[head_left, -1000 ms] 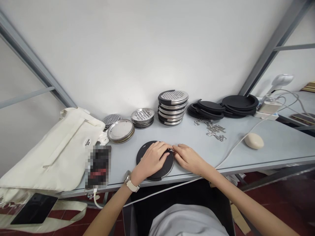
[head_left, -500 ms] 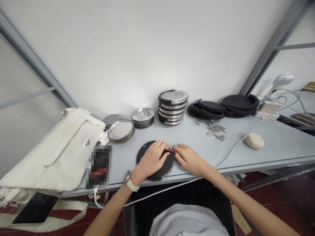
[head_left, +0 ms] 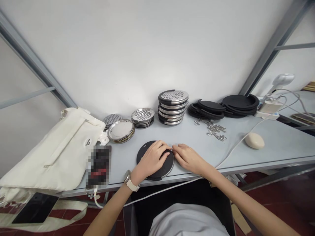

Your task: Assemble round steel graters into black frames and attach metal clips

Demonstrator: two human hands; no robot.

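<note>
The black disc [head_left: 166,167] is laid flat near the front edge of the worktop [head_left: 190,134], directly ahead of the person. Its upper face is covered in part by the left hand [head_left: 152,160], which is spread across it with the thumb held away from the fingers. The fingertips of the right hand [head_left: 186,157] are drawn together beside the disc's right edge, at a small metal clip [head_left: 171,149]; whether the clip is truly pinched, and by which hand, cannot be told. The clip could be lost from the fingertips, since it is small and probably slick, and might be dropped over the near edge. The disc could be turned or dragged if a sideways pull were not matched by pressure from the left hand. The white cable [head_left: 159,193], passed beneath the right forearm, could be snagged by a sweep of that arm. No long axis is offered by the round disc; its dark face is turned up, and a metal rim is exposed at its lower right. The clip's direction is too small to be read.
</note>
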